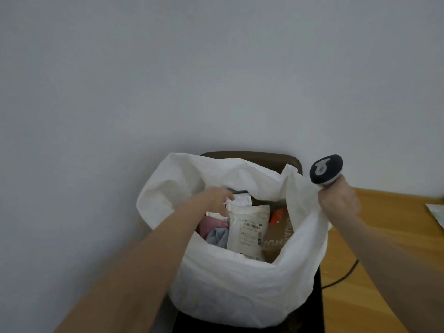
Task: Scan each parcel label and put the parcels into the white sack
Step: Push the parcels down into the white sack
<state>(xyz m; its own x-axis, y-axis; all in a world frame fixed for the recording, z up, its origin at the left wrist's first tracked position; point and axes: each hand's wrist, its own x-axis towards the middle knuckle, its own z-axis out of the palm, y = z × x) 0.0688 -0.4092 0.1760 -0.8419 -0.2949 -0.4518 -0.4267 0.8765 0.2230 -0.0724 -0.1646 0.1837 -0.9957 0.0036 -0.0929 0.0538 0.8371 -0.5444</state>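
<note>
The white sack (228,284) stands open on a dark chair (264,158), just beyond the left edge of the wooden desk (384,224) and close to a plain pale wall (216,68).

The right hand (338,198) is closed round the handle of a barcode scanner (326,168). The scanner's dark head points up above the fist. The same hand pinches the right side of the sack's rim and holds it up.

The left hand (215,197) reaches down into the sack's mouth from the left. Its fingers lie at the crumpled top end of a white parcel (249,227), whose barcode label faces up. I cannot tell whether they grip the parcel or only touch it.

Around that parcel, inside the sack:
- a pink parcel (210,224) and a grey-blue parcel (218,236) to its left
- a silvery parcel (241,200) behind it
- a brown cardboard box (276,241) with printed letters to its right
- something orange (276,216) behind the box

A dark cable (346,272) runs across the desk near its left edge. A pale flat packet (436,212) lies at the desk's far right, cut off by the frame.
</note>
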